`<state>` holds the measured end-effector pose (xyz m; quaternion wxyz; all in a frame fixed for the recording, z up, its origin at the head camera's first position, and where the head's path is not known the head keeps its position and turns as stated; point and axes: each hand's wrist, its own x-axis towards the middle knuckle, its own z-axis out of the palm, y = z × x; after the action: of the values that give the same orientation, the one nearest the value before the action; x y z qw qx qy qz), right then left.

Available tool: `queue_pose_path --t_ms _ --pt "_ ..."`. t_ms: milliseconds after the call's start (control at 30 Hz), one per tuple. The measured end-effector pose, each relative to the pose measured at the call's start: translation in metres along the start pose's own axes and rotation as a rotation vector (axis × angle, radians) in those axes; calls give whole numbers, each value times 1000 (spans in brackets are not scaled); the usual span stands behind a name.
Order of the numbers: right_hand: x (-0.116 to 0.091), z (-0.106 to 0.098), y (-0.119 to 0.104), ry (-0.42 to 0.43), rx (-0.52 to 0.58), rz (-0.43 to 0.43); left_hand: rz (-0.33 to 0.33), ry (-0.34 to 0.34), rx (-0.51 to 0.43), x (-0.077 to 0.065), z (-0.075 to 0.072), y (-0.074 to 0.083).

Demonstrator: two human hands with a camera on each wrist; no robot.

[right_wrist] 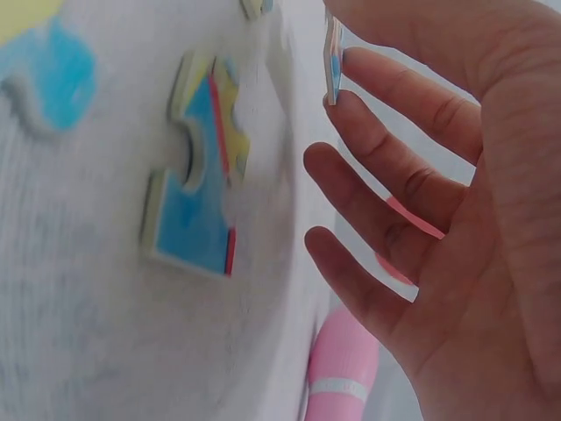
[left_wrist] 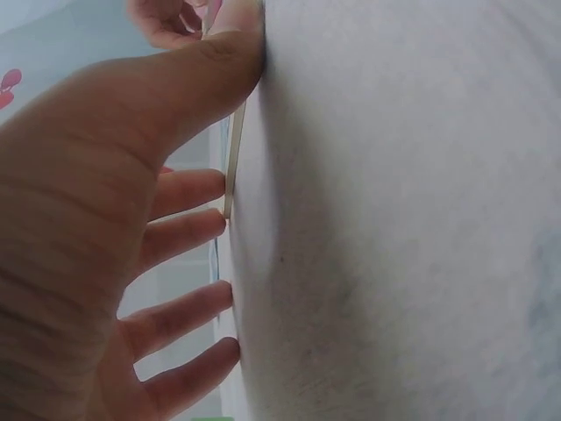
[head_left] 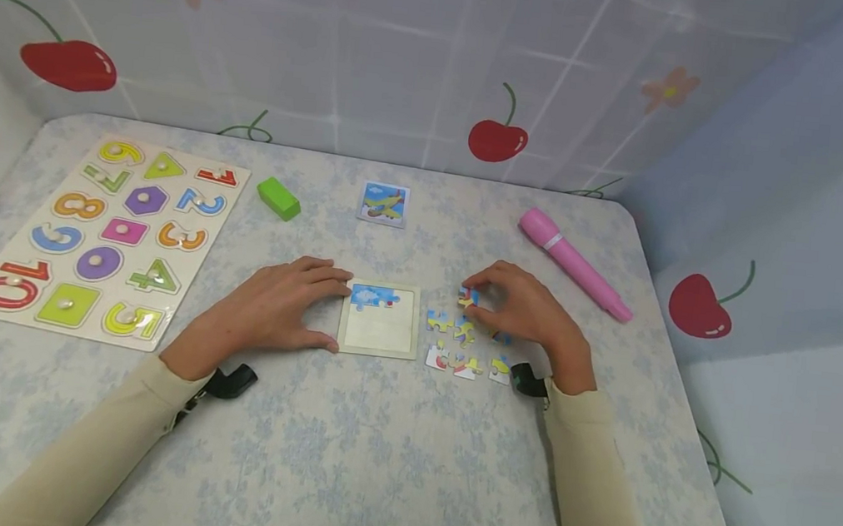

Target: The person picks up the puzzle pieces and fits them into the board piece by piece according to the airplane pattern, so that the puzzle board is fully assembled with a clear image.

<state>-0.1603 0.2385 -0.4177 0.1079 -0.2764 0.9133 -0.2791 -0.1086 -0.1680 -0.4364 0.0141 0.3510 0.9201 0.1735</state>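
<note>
In the head view my right hand [head_left: 525, 304] pinches a puzzle piece [head_left: 468, 295] between thumb and fingertips; the right wrist view shows this piece edge-on [right_wrist: 333, 61]. More loose puzzle pieces [head_left: 467, 367] lie below and beside that hand, some partly hidden by it. My left hand [head_left: 275, 304], its fingers spread and fairly straight, touches the left side of a square puzzle tray [head_left: 378, 351]. In the left wrist view its thumb and fingertips rest along the tray's thin edge [left_wrist: 235, 153]. Joined blue-sky pieces [head_left: 373, 296] sit in the tray's upper left part.
A number-and-shape peg board [head_left: 188, 263] lies at the left. Behind the tray are a green block [head_left: 278, 198] and a small airplane picture card [head_left: 384, 204]. A pink marker-shaped tube [head_left: 579, 266] lies at the right. A cherry-print curtain [head_left: 409, 61] hangs behind the table.
</note>
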Motion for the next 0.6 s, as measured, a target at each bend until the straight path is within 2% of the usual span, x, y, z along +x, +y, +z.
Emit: queue_pose_path --t_ms 300,600 --pt "7 2 -12 -26 -18 -15 22 15 7 -1 -2 -1" --pt "12 1 -23 -50 -37 0 15 -4 -2 1 -1 1"
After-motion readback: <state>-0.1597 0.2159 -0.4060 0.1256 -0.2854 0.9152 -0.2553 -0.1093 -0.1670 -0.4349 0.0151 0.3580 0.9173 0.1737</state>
